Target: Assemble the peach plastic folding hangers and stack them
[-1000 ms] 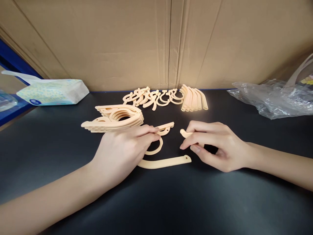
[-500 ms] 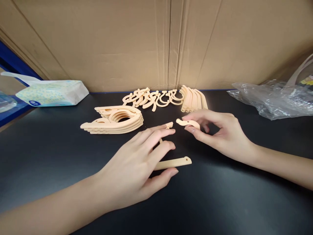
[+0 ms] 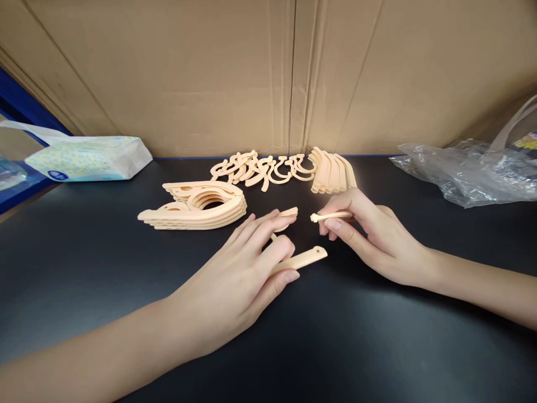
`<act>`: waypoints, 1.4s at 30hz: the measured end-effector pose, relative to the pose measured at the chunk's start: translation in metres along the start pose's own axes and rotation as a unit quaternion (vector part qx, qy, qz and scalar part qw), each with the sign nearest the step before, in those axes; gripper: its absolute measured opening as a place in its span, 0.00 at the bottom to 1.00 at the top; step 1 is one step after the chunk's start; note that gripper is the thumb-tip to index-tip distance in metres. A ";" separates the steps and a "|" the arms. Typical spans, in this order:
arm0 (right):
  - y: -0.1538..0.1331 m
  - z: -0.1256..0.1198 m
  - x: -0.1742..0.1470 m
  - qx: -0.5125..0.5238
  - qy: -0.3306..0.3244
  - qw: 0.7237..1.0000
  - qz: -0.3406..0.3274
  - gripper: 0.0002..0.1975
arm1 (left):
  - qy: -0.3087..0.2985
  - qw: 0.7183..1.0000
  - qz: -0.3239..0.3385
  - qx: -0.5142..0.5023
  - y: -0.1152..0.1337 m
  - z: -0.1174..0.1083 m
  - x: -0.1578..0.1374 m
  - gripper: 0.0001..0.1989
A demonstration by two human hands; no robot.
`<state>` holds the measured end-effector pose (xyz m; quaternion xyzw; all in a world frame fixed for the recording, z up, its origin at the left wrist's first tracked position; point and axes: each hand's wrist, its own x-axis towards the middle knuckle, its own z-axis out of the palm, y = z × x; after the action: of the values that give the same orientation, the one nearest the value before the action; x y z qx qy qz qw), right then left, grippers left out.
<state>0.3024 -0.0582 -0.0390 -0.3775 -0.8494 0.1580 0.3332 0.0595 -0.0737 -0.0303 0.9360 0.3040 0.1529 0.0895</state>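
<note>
My left hand is closed on a beige hanger arm, thumb below and index finger above. The arm's end with a small hole sticks out to the right. Under the other left fingers lies another beige hanger part, mostly hidden. My right hand pinches a slim beige hanger hook between thumb and fingers, seen almost edge-on, with its knobbed tip pointing left. A small gap separates the hook from the parts at my left hand.
Folded hangers lie stacked behind my left hand. Farther back are a pile of loose hooks and a row of hanger arms. A tissue pack lies left, clear plastic bags right. Cardboard stands behind the black table.
My left thumb and index finger have closed on the hanger arm, and its holed end has risen. My right hand has turned the hook edge-on and shifted slightly right.
</note>
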 end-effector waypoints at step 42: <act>-0.003 -0.005 0.007 0.076 -0.132 0.987 -0.056 0.16 | 0.021 1.000 0.006 -0.008 -0.001 -0.001 0.000 0.07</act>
<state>0.3008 -0.0544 -0.0306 -0.2782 -0.8913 0.2520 0.2542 0.0584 -0.0725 -0.0297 0.9336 0.2990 0.1758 0.0898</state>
